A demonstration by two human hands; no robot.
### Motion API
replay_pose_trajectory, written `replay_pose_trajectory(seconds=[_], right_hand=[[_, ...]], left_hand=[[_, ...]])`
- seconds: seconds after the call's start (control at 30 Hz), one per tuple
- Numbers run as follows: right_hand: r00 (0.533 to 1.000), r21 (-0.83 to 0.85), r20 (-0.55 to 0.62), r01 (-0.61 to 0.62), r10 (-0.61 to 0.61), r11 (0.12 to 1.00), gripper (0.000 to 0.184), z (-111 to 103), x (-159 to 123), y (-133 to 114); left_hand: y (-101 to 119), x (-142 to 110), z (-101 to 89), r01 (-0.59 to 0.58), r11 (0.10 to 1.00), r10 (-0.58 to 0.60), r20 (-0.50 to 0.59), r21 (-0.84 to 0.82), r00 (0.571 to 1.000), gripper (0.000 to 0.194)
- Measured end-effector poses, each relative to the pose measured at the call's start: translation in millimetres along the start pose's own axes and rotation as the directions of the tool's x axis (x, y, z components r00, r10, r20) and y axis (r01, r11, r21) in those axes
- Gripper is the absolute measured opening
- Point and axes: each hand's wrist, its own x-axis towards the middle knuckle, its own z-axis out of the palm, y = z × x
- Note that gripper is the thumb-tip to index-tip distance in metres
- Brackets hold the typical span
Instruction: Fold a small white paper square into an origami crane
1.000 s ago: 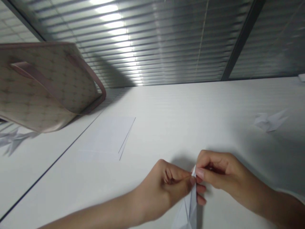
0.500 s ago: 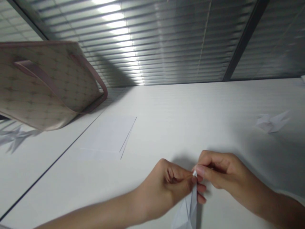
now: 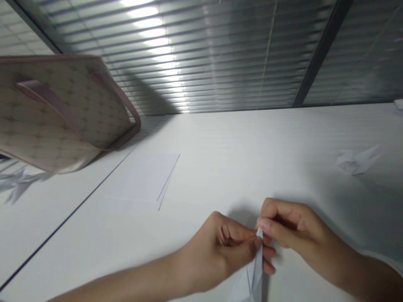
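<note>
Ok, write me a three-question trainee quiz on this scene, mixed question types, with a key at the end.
1. True or false: the left hand grips the folded paper near its narrow tip, with fingertips of the right hand at that tip.

2. Multiple choice: where in the view is the patterned bag?
A. On the left
B. On the right
C. Between the hands

3. Fill the gap: the loose paper sheets on the white table lie ____, not folded.

Key: 1. True. 2. A. 3. Flat.
</note>
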Motion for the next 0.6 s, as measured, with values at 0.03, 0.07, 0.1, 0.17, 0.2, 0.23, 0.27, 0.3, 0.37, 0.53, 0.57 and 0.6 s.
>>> replay_pose_trajectory(seconds=[0.03, 0.07, 0.1, 0.17, 0.2, 0.23, 0.27, 0.3, 0.37, 0.53, 0.57, 0.6], right_hand=[[1.000, -0.011, -0.004, 0.008, -0.008, 1.000, 0.028, -0.2, 0.2, -0.2], [1.000, -0.032, -0.015, 0.020, -0.020, 0.999, 0.028, -0.4, 0.4, -0.4], [0.999, -0.059, -0.029, 0.034, -0.035, 0.998, 0.028, -0.6, 0.7, -0.5], [0.997, -0.100, -0.050, 0.055, -0.060, 0.993, 0.027, -0.9, 1.3, -0.5], [0.997, -0.104, -0.051, 0.059, -0.065, 0.993, 0.027, -1.0, 1.6, -0.5], [0.997, -0.093, -0.043, 0.062, -0.066, 0.994, 0.026, -1.0, 1.8, -0.5], [0.998, -0.070, -0.028, 0.062, -0.064, 0.996, 0.026, -0.9, 1.9, -0.5], [0.998, -0.038, -0.009, 0.062, -0.062, 0.997, 0.025, -0.9, 1.9, -0.7], [0.998, 0.017, 0.014, 0.065, -0.065, 0.998, 0.021, -1.2, 1.7, -1.2], [0.995, 0.008, -0.031, 0.100, -0.100, 0.995, 0.015, -3.8, 1.3, -1.3], [0.994, 0.004, -0.030, 0.103, -0.103, 0.995, 0.015, -4.3, 1.3, -0.8], [0.994, 0.006, -0.027, 0.104, -0.104, 0.995, 0.015, -4.7, 1.4, -0.2]], left_hand=[[0.3, 0.1, 0.3, 0.001, 1.000, -0.001, -0.004, -0.003, 1.000, 0.036], [0.6, 0.3, 0.5, 0.001, 1.000, -0.001, -0.006, -0.011, 1.000, 0.035], [1.0, 0.7, 0.6, 0.001, 1.000, -0.002, -0.009, -0.029, 1.000, 0.034], [1.6, 1.8, 0.5, 0.015, 0.997, -0.016, -0.017, -0.080, 1.000, 0.032], [1.6, 2.2, 0.2, 0.027, 0.994, -0.030, -0.022, -0.107, 0.999, 0.032], [1.4, 2.6, -0.2, 0.040, 0.991, -0.044, -0.030, -0.127, 0.999, 0.032], [1.1, 2.8, -0.6, 0.048, 0.989, -0.054, -0.039, -0.140, 0.998, 0.031], [0.6, 2.9, -1.0, 0.048, 0.988, -0.055, -0.048, -0.147, 0.997, 0.030], [-0.6, 2.8, -1.9, 0.033, 0.986, -0.044, -0.062, -0.164, 0.997, 0.026], [-2.2, 2.2, -4.0, 0.028, 0.984, -0.042, -0.078, -0.178, 0.996, 0.021], [-2.3, 2.2, -4.4, 0.029, 0.985, -0.043, -0.078, -0.169, 0.996, 0.021], [-2.4, 2.2, -4.7, 0.030, 0.986, -0.043, -0.078, -0.162, 0.996, 0.021]])
